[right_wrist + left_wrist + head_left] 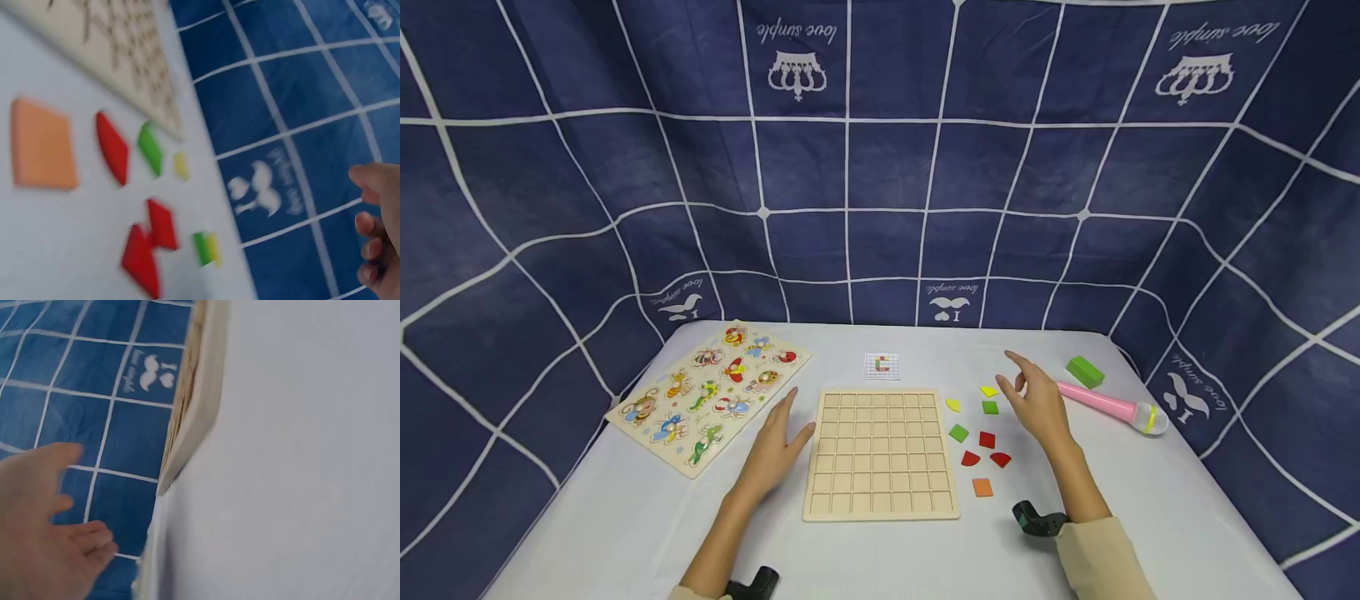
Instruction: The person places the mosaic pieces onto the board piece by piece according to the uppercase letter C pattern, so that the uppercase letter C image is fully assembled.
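A wooden grid board (882,455) with square recesses lies in the middle of the white table. Just left of it is my left hand (772,450), fingers extended and holding nothing. My right hand (1036,406) hovers right of the loose pieces, its fingers relaxed and bare of any object. Those pieces include an orange square (982,487), red quarter-rounds (1000,459), a red square (987,439), green squares (958,433) and yellow pieces (988,391). In the right wrist view the orange square (44,144) appears nearest.
A wooden insect puzzle (707,396) lies at the left. Behind the grid board is a small pattern card (882,365). To the right are a pink toy microphone (1112,407) and a green block (1086,372). Dark blue curtain (887,167) surrounds the table's back and sides.
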Demonstrator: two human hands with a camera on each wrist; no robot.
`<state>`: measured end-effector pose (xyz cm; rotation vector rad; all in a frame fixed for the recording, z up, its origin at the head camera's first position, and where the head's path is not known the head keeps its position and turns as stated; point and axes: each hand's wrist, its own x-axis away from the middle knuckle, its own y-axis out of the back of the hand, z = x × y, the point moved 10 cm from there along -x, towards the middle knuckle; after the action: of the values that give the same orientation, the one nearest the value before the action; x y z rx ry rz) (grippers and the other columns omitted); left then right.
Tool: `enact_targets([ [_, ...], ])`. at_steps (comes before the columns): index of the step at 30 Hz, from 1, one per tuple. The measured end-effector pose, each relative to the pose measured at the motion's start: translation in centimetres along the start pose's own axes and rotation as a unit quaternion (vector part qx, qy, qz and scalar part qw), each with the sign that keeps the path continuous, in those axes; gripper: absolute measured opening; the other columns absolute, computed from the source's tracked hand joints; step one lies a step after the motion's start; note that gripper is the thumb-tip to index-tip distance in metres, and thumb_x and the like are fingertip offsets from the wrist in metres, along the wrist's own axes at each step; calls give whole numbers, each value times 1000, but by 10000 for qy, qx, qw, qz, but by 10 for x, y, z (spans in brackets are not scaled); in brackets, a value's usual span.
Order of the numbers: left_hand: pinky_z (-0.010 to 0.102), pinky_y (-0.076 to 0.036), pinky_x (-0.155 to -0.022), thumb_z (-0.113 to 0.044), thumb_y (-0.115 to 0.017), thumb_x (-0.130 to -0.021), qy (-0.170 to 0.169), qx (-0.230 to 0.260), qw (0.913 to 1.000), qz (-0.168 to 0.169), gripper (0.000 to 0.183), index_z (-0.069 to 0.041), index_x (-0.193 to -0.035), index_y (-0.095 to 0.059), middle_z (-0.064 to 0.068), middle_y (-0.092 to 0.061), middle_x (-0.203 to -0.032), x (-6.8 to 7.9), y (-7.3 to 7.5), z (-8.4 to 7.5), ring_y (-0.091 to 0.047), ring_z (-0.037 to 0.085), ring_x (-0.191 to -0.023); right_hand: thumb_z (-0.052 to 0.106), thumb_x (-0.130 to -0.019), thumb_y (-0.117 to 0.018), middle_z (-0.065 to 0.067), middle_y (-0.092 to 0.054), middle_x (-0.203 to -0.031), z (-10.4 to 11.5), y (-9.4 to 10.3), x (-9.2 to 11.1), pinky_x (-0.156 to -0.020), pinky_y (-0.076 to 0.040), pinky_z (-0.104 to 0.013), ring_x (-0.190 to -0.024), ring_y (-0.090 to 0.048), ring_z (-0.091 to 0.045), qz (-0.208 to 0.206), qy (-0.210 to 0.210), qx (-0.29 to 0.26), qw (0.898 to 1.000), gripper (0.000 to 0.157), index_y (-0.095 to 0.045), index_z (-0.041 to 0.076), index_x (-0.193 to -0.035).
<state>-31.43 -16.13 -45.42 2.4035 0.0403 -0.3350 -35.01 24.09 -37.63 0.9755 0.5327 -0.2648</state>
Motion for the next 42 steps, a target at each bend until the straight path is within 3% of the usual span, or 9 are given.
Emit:
enact_targets([
  [4,56,-23,-106,-31,-56,-93,-26,104,9991,403,69,-12,-148,-18,20,-25,-147,4,-19,16,-25,40,-132,24,-86,-67,0,-44,-58,-25,-29,0,-39,-30,-25,-46,-35,-14,644,-356,-326,9968,47,-55,8,-128],
  [8,53,-19,-108,-31,-55,-93,-80,58,9971,751,67,-12,-148,-20,20,-24,-148,7,-30,23,-21,37,-135,20,-86,-67,-1,-41,-54,-47,-49,-1,-39,-28,-25,-46,-34,-14,1004,-628,-518,9916,41,-59,5,-123],
  [16,53,-18,-109,-27,-57,-92,-235,-208,9952,930,63,-10,-146,-28,15,-30,-147,10,-36,22,-20,35,-136,15,-84,-68,0,-40,-54,-81,-76,-2,-41,-28,-25,-47,-34,-14,1421,-952,-654,9831,37,-63,4,-118],
  [31,51,-18,-110,-29,-56,-92,-264,-419,9938,994,62,-8,-145,-30,13,-29,-147,13,-39,24,-20,32,-137,19,-82,-71,-1,-40,-58,-89,-104,-14,-51,-29,-29,-55,-37,-17,1928,-771,-496,9769,36,-65,7,-116],
  [42,52,-20,-108,-28,-57,-92,-368,-496,9947,821,60,-8,-143,-34,13,-31,-147,13,-38,23,-22,33,-135,22,-81,-72,-2,-44,-59,-91,-103,-15,-50,-29,-28,-55,-39,-17,1705,-753,-519,9811,30,-69,7,-107],
])
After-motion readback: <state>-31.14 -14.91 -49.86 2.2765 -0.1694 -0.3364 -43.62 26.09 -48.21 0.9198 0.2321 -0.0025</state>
